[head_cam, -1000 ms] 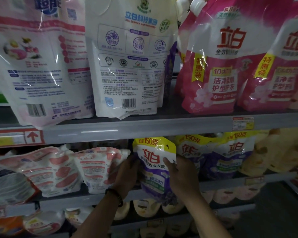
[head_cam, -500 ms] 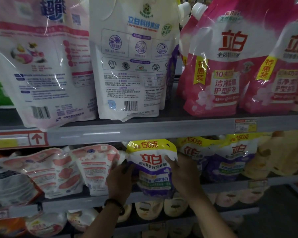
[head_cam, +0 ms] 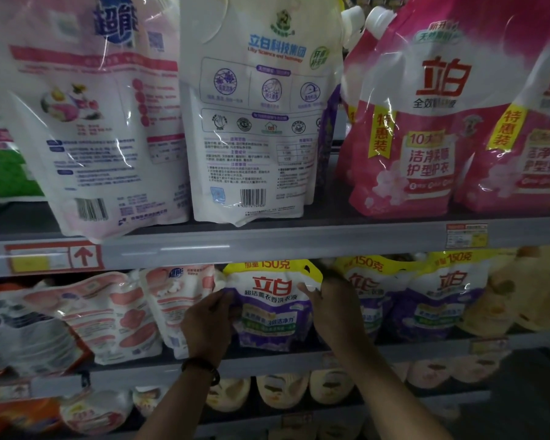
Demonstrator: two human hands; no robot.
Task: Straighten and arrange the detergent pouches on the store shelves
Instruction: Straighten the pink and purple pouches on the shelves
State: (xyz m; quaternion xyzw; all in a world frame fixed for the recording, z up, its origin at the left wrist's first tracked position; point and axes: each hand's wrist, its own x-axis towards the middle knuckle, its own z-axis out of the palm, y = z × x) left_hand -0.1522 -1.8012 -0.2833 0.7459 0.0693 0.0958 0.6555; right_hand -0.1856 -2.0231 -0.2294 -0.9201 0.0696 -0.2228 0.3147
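A purple and white detergent pouch (head_cam: pixel 272 304) with a yellow top stands upright on the middle shelf (head_cam: pixel 267 360), facing me. My left hand (head_cam: pixel 208 325) grips its left edge and my right hand (head_cam: pixel 334 312) grips its right edge, thumb on the front. Two matching purple pouches (head_cam: pixel 445 296) stand to its right, partly hidden behind my right hand. Pink and white pouches (head_cam: pixel 115 315) lean to its left.
The upper shelf (head_cam: pixel 299 241) holds two large white pouches (head_cam: pixel 254 115) turned back-side out and pink pouches (head_cam: pixel 426 122) at the right. Yellow pouches (head_cam: pixel 521 290) sit at the far right of the middle shelf. More pouches (head_cam: pixel 283 390) fill the lower shelf.
The purple pouch was tilted with its lower part past the shelf edge; both hands have turned it upright and moved it back onto the shelf, facing front.
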